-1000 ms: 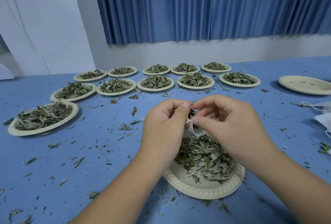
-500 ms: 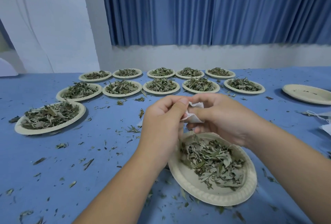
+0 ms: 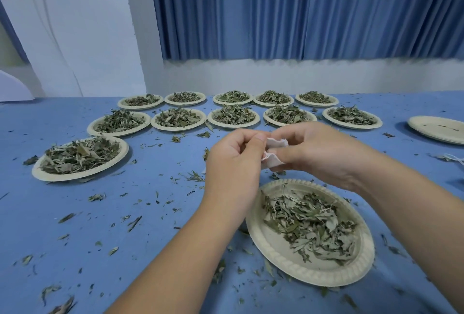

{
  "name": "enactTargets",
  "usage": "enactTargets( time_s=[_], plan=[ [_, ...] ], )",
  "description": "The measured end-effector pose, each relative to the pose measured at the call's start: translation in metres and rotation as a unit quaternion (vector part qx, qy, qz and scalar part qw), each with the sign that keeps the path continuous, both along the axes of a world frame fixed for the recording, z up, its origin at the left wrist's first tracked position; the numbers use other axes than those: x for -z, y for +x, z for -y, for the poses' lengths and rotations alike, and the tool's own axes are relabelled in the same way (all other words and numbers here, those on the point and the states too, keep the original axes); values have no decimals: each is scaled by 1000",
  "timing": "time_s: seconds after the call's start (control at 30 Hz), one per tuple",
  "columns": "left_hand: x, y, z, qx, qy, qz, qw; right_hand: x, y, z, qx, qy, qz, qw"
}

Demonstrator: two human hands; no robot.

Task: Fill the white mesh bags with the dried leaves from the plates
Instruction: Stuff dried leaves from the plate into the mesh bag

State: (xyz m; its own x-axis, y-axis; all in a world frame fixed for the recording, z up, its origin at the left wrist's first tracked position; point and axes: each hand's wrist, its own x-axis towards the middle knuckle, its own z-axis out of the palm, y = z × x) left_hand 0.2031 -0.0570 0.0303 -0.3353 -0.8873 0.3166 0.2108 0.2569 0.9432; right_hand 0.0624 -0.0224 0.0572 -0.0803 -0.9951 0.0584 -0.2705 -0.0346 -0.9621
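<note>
Currently, ref. landmark = near plate (image 3: pixel 316 277), the one closest to me, w/ a loose heap of dried leaves (image 3: pixel 311 225) on it. All pos. below are given from it.

1. Grip. Both hands hover above and just beyond the far rim of the near plate. The left hand (image 3: pixel 233 163) has its fingers curled and its thumb tip pressed onto one edge of the white mesh bag (image 3: pixel 272 156). The right hand (image 3: pixel 319 153) pinches the opposite edge btwn thumb and forefinger. Neither hand is spread. I judge the two-sided pinch is there to pull the mouth apart, since thin mesh collapses flat w/o tension.

2. Bag. It sits btwn the two hands, crumpled, clear of the table (image 3: pixel 150 213). I judge that pos. deliberate: spilled leaf should drop on or near the near plate. How much leaf is inside I cannot tell, as fingers hide most of the bag.

3. Stock. Beyond the near plate stand two rows of filled plates (image 3: pixel 233 126). One more filled plate (image 3: pixel 75 177) lies to its far left, and an almost bare plate (image 3: pixel 437 129) to its far right. Leaf scraps litter the table all round.

4. Status, est.: one plate in work, many left. The next move needs one hand free to scoop while the other holds the mouth open.
</note>
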Motion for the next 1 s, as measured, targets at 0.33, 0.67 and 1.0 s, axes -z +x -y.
enactTargets(
  time_s=[0.33, 0.67, 1.0],
  plan=[
    [4, -4, -9, 21, -27, 38, 999, 18, 2, -1, 138, -30, -141, 980],
    [6, 4, 12, -83, -61, 16, 995, 9, -45, -74, -49, -20, -360, 931],
    [6, 10, 14, -168, -178, 16, 970, 17, -29, -88, -126, 38, -529, 839]
  ],
)
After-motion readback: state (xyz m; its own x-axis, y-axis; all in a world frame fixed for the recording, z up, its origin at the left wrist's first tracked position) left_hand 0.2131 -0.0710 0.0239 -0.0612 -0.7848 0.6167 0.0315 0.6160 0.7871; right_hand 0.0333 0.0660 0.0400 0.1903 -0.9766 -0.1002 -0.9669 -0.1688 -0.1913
